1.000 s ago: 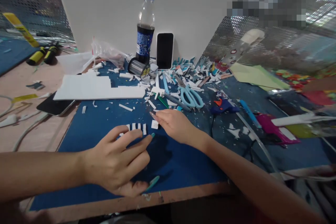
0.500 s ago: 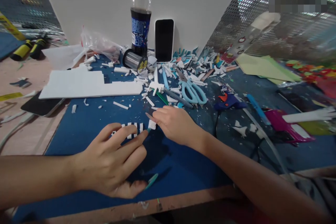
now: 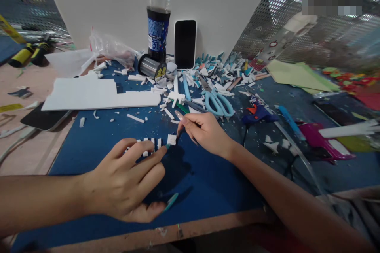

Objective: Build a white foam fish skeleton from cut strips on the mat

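My left hand (image 3: 127,182) lies flat on the blue cutting mat (image 3: 97,142) with fingers spread. Its fingertips rest on a row of small white foam strips (image 3: 150,143). My right hand (image 3: 206,131) is pinched on a thin dark tool. The tool's tip is at a small white foam square (image 3: 171,139), just right of the strips. The two hands are close together, the foam square between them.
A white foam board (image 3: 89,94) lies at the back left of the mat. Behind the hands are blue scissors (image 3: 218,103), a glue gun (image 3: 257,114), foam scraps (image 3: 208,77), a metal spool (image 3: 152,68), a cola bottle (image 3: 158,27) and an upright phone (image 3: 185,43). Another phone (image 3: 44,118) lies at the left.
My right hand has risen from lying low beside the foam square into a pinch on the thin tool. The left hand stays on the strips. The view tilted down slightly.
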A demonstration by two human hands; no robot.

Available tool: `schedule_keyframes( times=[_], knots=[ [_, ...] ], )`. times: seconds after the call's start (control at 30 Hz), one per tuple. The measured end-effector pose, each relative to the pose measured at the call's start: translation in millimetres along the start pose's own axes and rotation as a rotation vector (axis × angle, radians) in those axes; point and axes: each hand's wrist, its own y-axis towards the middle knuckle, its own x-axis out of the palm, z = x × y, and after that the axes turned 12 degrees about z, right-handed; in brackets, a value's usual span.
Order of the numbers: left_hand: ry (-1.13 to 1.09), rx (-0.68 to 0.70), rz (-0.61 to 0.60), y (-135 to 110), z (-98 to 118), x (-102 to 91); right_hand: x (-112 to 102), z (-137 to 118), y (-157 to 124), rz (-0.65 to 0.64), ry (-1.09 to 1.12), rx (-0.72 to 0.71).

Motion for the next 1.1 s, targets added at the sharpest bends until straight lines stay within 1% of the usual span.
schedule_keyframes(
  times=[0.07, 0.13, 0.27, 0.4, 0.47, 0.53, 0.57, 0.67, 0.73, 0.8, 0.9, 1.03, 1.1],
  knots=[
    [-0.009, -0.006, -0.004, -1, 1, 0.5, 2, 0, 0, 0.003, 0.016, 0.011],
    [-0.014, -0.018, -0.005, -2, 1, 1.1, 2, 0, -1, 0.038, -0.003, 0.007],
    [-0.014, -0.012, -0.007, -2, 2, 1.3, 1, 2, -1, 0.140, -0.087, -0.030],
    [0.002, 0.008, 0.003, -1, 2, 0.2, -1, 3, 0, 0.179, -0.090, -0.078],
    [0.016, 0.018, 0.015, -3, 0, -0.6, -4, 2, -1, 0.139, -0.067, -0.099],
    [0.011, 0.005, 0.028, -5, -2, -1.5, -8, 1, -2, 0.050, -0.032, -0.127],
    [-0.010, -0.029, 0.031, -6, -4, -1.8, -10, 0, -2, -0.005, -0.022, -0.134],
    [-0.113, -0.276, 0.004, -9, -12, -1.7, -18, 0, -2, -0.168, -0.038, -0.110],
    [-0.158, -0.414, -0.048, -11, -16, -0.2, -21, -1, -1, -0.246, -0.058, -0.081],
    [-0.175, -0.468, -0.115, -13, -20, 1.7, -21, -1, 0, -0.286, -0.060, -0.068],
    [-0.214, -0.480, -0.187, -14, -23, 3.7, -20, 0, 1, -0.320, -0.074, -0.052],
    [-0.264, -0.546, -0.209, -12, -25, 4.5, -18, -1, 1, -0.352, -0.083, -0.033],
    [-0.272, -0.557, -0.206, -11, -25, 4.6, -19, -1, 0, -0.355, -0.074, -0.032]
  ],
)
